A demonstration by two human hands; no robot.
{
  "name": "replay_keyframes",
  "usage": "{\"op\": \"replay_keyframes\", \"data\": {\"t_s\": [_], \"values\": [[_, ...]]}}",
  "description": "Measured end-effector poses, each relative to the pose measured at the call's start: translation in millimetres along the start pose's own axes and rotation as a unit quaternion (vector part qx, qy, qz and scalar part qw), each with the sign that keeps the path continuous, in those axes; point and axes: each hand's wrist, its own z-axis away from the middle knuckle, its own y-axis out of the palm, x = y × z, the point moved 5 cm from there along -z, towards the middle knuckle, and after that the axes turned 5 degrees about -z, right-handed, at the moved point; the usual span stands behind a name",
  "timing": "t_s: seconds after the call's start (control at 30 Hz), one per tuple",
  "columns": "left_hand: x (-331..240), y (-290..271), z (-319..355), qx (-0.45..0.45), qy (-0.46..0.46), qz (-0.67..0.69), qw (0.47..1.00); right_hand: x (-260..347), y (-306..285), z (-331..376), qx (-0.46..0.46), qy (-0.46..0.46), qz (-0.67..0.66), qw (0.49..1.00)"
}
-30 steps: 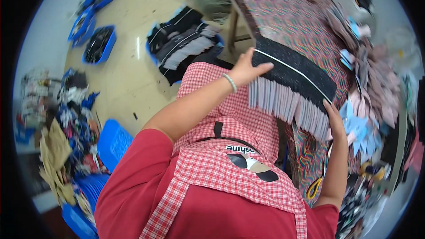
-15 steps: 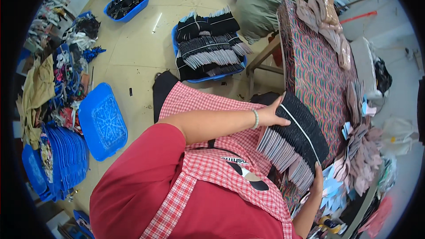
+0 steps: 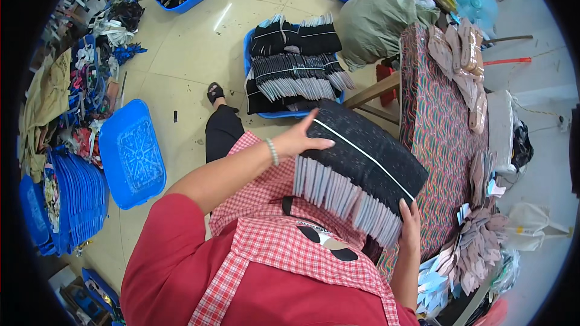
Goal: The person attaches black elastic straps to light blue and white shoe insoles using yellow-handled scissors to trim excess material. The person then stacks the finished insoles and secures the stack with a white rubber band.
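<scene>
Between my two hands is a thick bundle of black fabric pieces [image 3: 368, 148], stacked side by side and tied with a white band, their pale grey-pink ends fanned along the near side. My left hand [image 3: 297, 140], with a beaded bracelet at the wrist, grips its left end, thumb on top. My right hand [image 3: 409, 224] holds the right end near the end of the band; part of its fingers is hidden. The bundle is held in front of my checked apron [image 3: 278, 241]. Similar tied bundles [image 3: 296, 69] lie in a blue tub [image 3: 246, 60] ahead.
On the right stands a table with a wavy-patterned cover [image 3: 432, 145], bearing pinkish pieces [image 3: 471, 54]. A big green sack [image 3: 374, 21] sits beyond it. At left are an upright blue tub [image 3: 132, 154], stacked blue tubs [image 3: 81, 196] and a scrap heap [image 3: 84, 96].
Both hands have carried the bundle leftward, away from the table and toward the filled blue tub. My body has turned, and a foot in a dark sandal now shows on the floor.
</scene>
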Motion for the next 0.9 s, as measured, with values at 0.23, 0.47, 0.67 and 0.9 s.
{"op": "replay_keyframes", "data": {"t_s": [0.23, 0.47, 0.67, 0.9], "values": [[35.7, -117.4, 17.2, -0.147, -0.015, 0.079, 0.986, -11.9, 125.5, -119.4, 0.163, 0.068, 0.029, 0.984], [34.8, -219.9, -34.3, -0.243, -0.010, 0.121, 0.962, -10.2, 245.6, -268.1, 0.275, 0.102, 0.088, 0.952], [-13.3, -335.3, -163.3, -0.287, 0.024, 0.138, 0.948, 20.5, 354.6, -436.6, 0.300, 0.025, 0.064, 0.952], [2.6, -500.9, -305.7, -0.292, -0.029, -0.083, 0.952, -6.0, 456.2, -628.2, 0.329, -0.103, 0.166, 0.924]]}}
